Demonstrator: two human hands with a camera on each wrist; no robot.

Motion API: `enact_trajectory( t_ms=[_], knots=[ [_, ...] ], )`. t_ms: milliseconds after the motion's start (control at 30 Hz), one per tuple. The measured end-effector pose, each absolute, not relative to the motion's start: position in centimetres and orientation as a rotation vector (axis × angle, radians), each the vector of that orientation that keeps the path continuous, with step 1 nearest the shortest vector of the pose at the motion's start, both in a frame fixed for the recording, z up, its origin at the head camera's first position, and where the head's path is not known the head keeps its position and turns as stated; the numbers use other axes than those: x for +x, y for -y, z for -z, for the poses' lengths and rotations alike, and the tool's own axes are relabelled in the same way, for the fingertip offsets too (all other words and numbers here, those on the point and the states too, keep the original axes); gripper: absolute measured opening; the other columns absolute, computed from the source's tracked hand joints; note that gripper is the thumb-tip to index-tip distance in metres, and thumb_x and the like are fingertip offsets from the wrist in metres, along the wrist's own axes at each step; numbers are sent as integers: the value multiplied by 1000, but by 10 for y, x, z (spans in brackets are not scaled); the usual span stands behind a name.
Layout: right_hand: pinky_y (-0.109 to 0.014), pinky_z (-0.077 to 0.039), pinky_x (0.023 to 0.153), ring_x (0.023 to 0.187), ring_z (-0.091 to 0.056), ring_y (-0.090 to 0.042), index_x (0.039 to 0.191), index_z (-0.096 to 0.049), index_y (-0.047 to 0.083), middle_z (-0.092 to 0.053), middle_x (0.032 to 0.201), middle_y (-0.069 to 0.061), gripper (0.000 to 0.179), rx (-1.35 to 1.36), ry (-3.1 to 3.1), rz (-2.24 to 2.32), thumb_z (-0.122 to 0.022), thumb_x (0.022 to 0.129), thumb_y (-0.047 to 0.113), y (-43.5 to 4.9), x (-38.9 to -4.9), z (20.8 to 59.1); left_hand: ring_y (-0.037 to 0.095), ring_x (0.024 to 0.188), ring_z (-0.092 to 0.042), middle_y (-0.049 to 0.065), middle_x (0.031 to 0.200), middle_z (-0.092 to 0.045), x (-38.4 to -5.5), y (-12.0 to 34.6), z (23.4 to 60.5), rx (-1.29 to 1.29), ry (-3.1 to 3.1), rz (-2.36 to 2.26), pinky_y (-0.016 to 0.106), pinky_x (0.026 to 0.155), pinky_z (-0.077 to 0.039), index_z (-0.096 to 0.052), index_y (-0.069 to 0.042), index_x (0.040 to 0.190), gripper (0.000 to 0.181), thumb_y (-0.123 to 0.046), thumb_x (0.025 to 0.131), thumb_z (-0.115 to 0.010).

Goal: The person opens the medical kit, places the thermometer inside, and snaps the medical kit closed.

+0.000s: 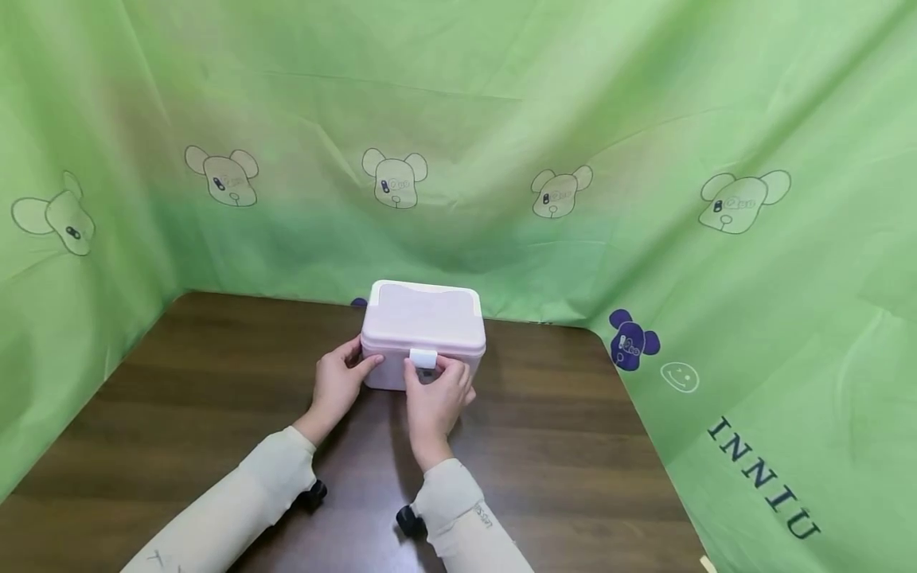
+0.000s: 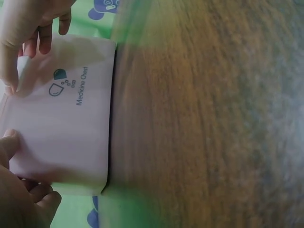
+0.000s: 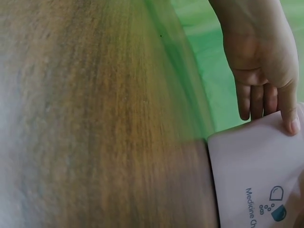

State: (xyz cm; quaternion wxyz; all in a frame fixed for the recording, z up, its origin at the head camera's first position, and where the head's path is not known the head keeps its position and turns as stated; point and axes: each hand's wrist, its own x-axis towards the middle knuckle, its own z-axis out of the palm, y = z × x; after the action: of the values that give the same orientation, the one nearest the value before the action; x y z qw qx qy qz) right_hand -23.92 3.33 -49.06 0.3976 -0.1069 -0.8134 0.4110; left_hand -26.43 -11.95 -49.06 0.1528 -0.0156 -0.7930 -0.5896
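Observation:
A pale pink medicine chest point(image 1: 428, 317) with its lid down stands on the table, its front toward me. "Medicine Chest" and a capsule picture are printed on that front, as the left wrist view shows. My left hand point(image 1: 335, 387) grips the box at its left side, thumb on the front and fingers round the side. At the middle of the front, my right hand point(image 1: 435, 402) pinches the white latch point(image 1: 423, 359) between thumb and fingers. In the right wrist view the left thumb point(image 3: 293, 124) presses near the box's edge.
The dark wooden table point(image 1: 559, 446) extends to both sides of the box. A green curtain point(image 1: 458, 103) printed with bear heads hangs behind and along the sides, close behind the box. Black wrist devices point(image 1: 411, 521) show under both sleeves.

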Motion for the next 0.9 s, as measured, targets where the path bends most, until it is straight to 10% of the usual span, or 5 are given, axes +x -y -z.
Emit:
enact_trajectory(
  t_ms=[900],
  knots=[
    [-44,-34,95,101,-57,-25,104,-61,11,-61,101,-4,46,-205,2146,-1070,-91,77,33,-45,-239,488,27,120,-67,15,131,-69,-261,122,485,-29,2330,1674,44,95,-57,-66,-4,137,57,-28,88,-83]
  ],
)
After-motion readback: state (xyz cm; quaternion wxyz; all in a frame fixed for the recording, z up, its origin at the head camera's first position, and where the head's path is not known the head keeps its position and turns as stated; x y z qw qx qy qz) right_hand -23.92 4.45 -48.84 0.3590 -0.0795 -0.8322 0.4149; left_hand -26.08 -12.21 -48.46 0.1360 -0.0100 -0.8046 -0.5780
